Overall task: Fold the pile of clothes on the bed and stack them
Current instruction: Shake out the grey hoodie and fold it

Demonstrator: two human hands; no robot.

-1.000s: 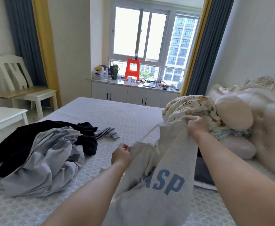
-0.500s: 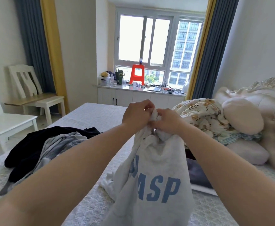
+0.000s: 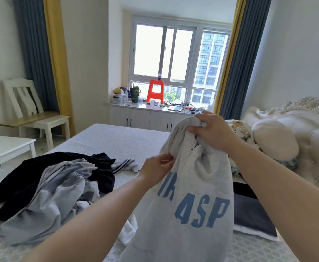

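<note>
We see our own two arms from the elbows forward, bare, with no sleeve showing on either. Our left hand (image 3: 157, 170) and right hand (image 3: 212, 130) carry no ring, watch or glove that we can make out. Our fingernails look short and unpainted.

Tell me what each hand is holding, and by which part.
Both hold the grey sweatshirt: right hand at its bunched top, left hand pinching its left edge.

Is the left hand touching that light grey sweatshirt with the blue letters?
Touching. The head view shows the left hand pinching the light grey sweatshirt at its edge, with no gap between fingers and cloth.
</note>
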